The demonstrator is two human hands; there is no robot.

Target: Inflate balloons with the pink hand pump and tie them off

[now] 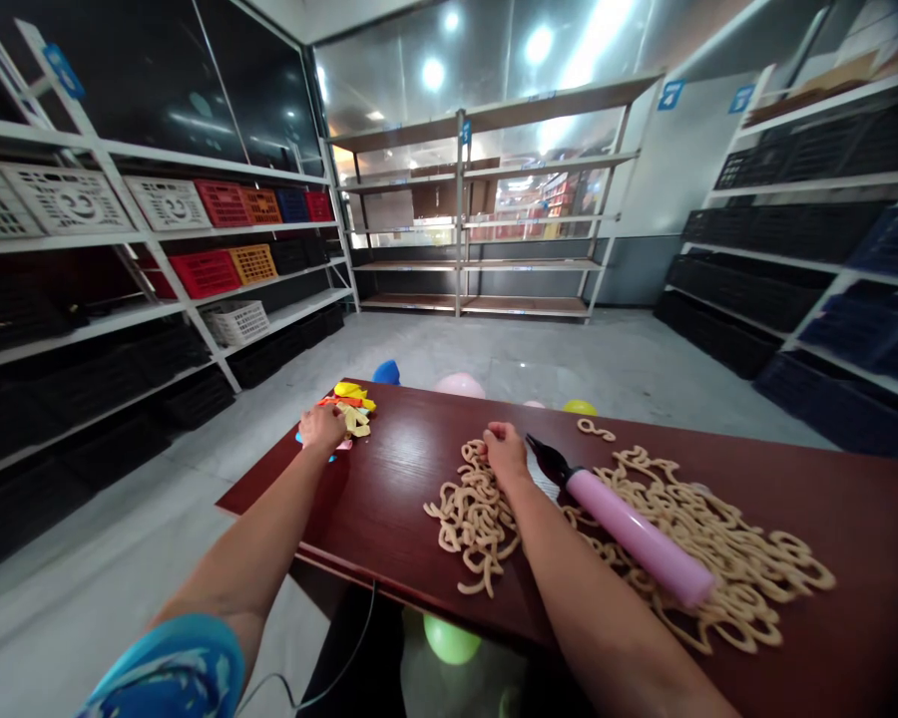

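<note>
My left hand [323, 427] is at the far left of the table, its fingers closed on a limp balloon in a small pile of uninflated balloons [355, 399] in yellow, orange, blue and pink. At the upper edge of a heap of beige, curly, rope-like pieces [479, 524] is my right hand [506, 449], its fingers curled together; what they hold, if anything, is hidden. Just right of it lies a pink balloon hand pump [636, 534] with a black nozzle end. The pump rests across a larger heap of the same beige pieces [733, 558].
The dark red-brown table [396, 499] fills the foreground. Inflated balloons, blue [387, 373], pink [460, 385] and yellow [580, 408], show beyond its far edge. Underneath is a green balloon [450, 638], near a thin cable [344, 663]. Shelves with crates [202, 274] line the room.
</note>
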